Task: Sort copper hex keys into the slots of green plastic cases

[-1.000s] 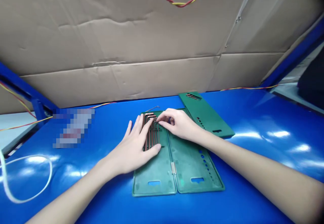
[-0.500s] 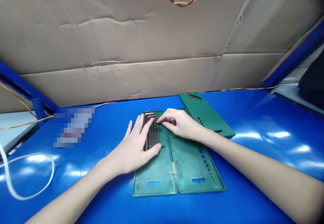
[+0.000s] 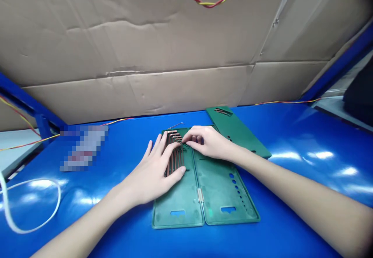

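An open green case [image 3: 180, 199] lies flat, its two halves joined by a hinge. Several copper-coloured hex keys [image 3: 175, 159] sit side by side in its left half, short bent ends at the top. Over them my left hand [image 3: 155, 168] rests with fingers spread, its index fingertip near the bent ends and its thumb at the lower ends. My right hand [image 3: 204, 141] is pinched at the right side of the bent ends; what is between its fingertips is too small to name. A thin hex key [image 3: 176, 125] lies just beyond the case.
Behind the right half lies a closed green case [image 3: 244, 133], partly touching it. A blurred-out item [image 3: 84, 149] and a looped white cable [image 3: 60, 199] are on the left of the blue table [image 3: 122, 234]. Cardboard stands behind.
My left index finger has shifted right and bent towards my right fingertips, uncovering more of the keys' bent ends. My right hand has barely moved.
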Demonstrator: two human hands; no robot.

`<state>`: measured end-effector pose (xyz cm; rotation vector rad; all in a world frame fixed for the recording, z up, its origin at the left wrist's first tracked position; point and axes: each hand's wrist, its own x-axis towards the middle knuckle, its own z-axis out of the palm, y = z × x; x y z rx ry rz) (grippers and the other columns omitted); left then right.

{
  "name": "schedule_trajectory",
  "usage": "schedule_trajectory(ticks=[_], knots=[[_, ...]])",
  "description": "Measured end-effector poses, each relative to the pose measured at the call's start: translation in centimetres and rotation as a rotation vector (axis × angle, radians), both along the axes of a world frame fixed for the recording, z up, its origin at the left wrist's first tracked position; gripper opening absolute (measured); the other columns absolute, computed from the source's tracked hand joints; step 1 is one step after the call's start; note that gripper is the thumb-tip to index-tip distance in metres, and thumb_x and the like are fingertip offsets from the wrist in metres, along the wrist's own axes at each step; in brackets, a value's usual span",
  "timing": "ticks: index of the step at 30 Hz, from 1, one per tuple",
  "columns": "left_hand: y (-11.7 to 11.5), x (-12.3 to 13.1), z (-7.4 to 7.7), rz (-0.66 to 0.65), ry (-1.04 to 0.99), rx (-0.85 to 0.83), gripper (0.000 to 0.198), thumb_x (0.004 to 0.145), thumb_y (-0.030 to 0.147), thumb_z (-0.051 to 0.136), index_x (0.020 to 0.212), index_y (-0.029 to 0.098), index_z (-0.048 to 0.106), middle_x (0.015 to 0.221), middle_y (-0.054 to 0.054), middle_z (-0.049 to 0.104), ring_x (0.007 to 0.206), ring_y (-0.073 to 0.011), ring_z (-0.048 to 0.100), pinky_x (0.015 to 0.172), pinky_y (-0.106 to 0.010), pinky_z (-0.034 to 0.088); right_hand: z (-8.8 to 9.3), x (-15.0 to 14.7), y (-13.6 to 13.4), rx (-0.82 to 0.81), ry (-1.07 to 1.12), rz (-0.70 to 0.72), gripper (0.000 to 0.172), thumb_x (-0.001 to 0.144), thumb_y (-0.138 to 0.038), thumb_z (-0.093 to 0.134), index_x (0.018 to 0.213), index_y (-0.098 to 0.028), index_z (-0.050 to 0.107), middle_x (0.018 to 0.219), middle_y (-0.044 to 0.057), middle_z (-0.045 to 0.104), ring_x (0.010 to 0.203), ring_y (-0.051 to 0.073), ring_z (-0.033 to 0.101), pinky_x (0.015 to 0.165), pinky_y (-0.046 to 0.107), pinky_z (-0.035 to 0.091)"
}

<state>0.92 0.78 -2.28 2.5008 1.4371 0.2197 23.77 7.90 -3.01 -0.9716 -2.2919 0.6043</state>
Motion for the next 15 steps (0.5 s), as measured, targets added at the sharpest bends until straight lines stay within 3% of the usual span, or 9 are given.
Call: schedule_trajectory(ticks=[15], knots=[[0.02, -0.15, 0.06, -0.018, -0.007, -0.008, 0.067, 0.103, 0.061, 0.046, 0.160, 0.033, 0.024, 0.171, -0.006, -0.001, 0.155, -0.0368, 0.000, 0.123, -0.064, 0.010, -0.14, 0.22, 0.08, 0.065, -0.034, 0.060, 0.016, 0.089, -0.010, 0.063, 0.095, -0.017, 0.075, 0.089, 0.006, 0.068, 0.075, 0.015, 0.062, 0.072, 0.029, 0.050]])
